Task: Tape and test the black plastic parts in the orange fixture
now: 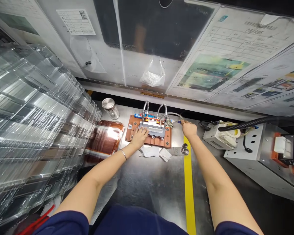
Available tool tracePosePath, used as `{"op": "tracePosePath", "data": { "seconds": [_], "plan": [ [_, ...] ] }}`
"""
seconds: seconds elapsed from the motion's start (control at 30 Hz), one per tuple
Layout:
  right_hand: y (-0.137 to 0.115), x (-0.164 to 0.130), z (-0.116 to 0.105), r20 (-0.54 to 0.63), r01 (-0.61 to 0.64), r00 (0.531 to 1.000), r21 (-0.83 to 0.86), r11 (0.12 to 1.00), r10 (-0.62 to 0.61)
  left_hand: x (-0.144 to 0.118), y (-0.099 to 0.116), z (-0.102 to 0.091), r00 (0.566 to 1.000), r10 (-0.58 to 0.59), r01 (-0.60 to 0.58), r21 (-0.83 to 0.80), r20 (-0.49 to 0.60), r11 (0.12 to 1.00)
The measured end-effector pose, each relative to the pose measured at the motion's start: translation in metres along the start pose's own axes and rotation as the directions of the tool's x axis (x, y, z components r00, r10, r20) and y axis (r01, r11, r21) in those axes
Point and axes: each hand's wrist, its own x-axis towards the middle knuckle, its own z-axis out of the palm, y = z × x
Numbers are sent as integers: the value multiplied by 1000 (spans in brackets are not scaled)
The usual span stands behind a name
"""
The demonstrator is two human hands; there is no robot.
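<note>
Two hands at the copper-coloured fixture on our steel bench.
Our left hand [140, 136] lies flat, fingers spread, on the fixture plate [152, 139] against its grey metal block [155, 129]. Our right hand [188, 128] pinches a small blue-tipped lever [178, 122] just right of that block. White cloths [155, 152] lie before the plate, stacked clear trays [36, 124] at far left, a yellow stripe [189, 182] beneath our right forearm.
</note>
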Motion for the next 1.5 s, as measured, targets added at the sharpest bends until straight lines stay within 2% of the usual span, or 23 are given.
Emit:
{"op": "tracePosePath", "data": {
  "seconds": [0.13,0.2,0.23,0.3,0.37,0.43,0.53,0.63,0.7,0.77,0.83,0.93,1.0,1.03,1.07,1.13,1.2,1.23,1.3,1.37,1.43,1.47,1.5],
  "plan": [
    [-8,-6,-8,7,-113,994,110,987,113,0,-3,-9,998,-60,56,-137,-25,989],
    [-25,-22,-4,-25,-167,983,273,948,180,1,-5,-14,967,-249,230,-223,-63,947],
    [-37,-32,1,-29,-164,981,393,905,190,3,-6,-16,925,-374,347,-264,-62,900],
    [-63,-54,12,-4,-117,987,668,735,160,6,-4,-21,821,-571,540,-320,-2,778],
    [-88,-76,25,40,-92,992,865,493,116,6,2,-28,760,-642,635,-323,100,701],
    [-108,-100,35,72,-107,990,945,310,120,-2,11,-36,736,-652,672,-305,180,674],
    [-120,-146,44,99,-124,984,978,166,150,-38,30,-48,707,-661,700,-384,253,602],
    [-116,-201,41,21,-30,989,997,66,146,-97,47,-59,762,-603,609,-581,237,541],
    [-108,-234,33,-114,103,984,991,89,133,-138,56,-69,872,-478,420,-654,101,629],
    [-101,-256,22,-257,240,964,950,200,65,-171,63,-84,949,-293,155,-634,-120,758],
    [-98,-269,9,-289,285,956,885,369,-46,-192,69,-100,940,-119,-79,-544,-320,836],
    [-113,-286,-12,-49,129,989,758,640,-142,-206,76,-122,876,43,-261,-397,-481,880],
    [-133,-305,-30,96,89,973,684,724,-210,-209,81,-132,852,121,-316,-317,-509,894],
    [-144,-317,-39,115,132,949,699,703,-293,-211,83,-135,846,148,-330,-285,-512,900],
    [-154,-330,-47,104,191,909,756,626,-403,-212,86,-137,841,167,-338,-260,-514,905],
    [-166,-351,-58,24,233,773,918,319,-635,-216,91,-141,825,179,-343,-224,-535,912],
    [-166,-360,-59,-53,64,624,998,-17,-780,-221,95,-145,805,164,-324,-190,-571,927],
    [-162,-358,-54,-64,-61,585,990,-123,-808,-224,95,-150,796,148,-300,-170,-586,939],
    [-152,-347,-35,-3,-246,617,949,-196,-787,-229,92,-165,787,119,-231,-110,-605,967],
    [-143,-331,-7,190,-297,747,953,-64,-637,-236,82,-194,771,102,-133,-4,-629,991],
    [-138,-318,25,376,-243,834,907,344,-404,-247,68,-236,715,69,36,135,-696,990],
    [-136,-316,42,416,-153,839,799,581,-352,-254,61,-260,659,42,152,187,-751,971],
    [-134,-315,58,415,-26,840,673,739,-349,-262,54,-285,586,7,279,210,-810,937]
  ]
}}
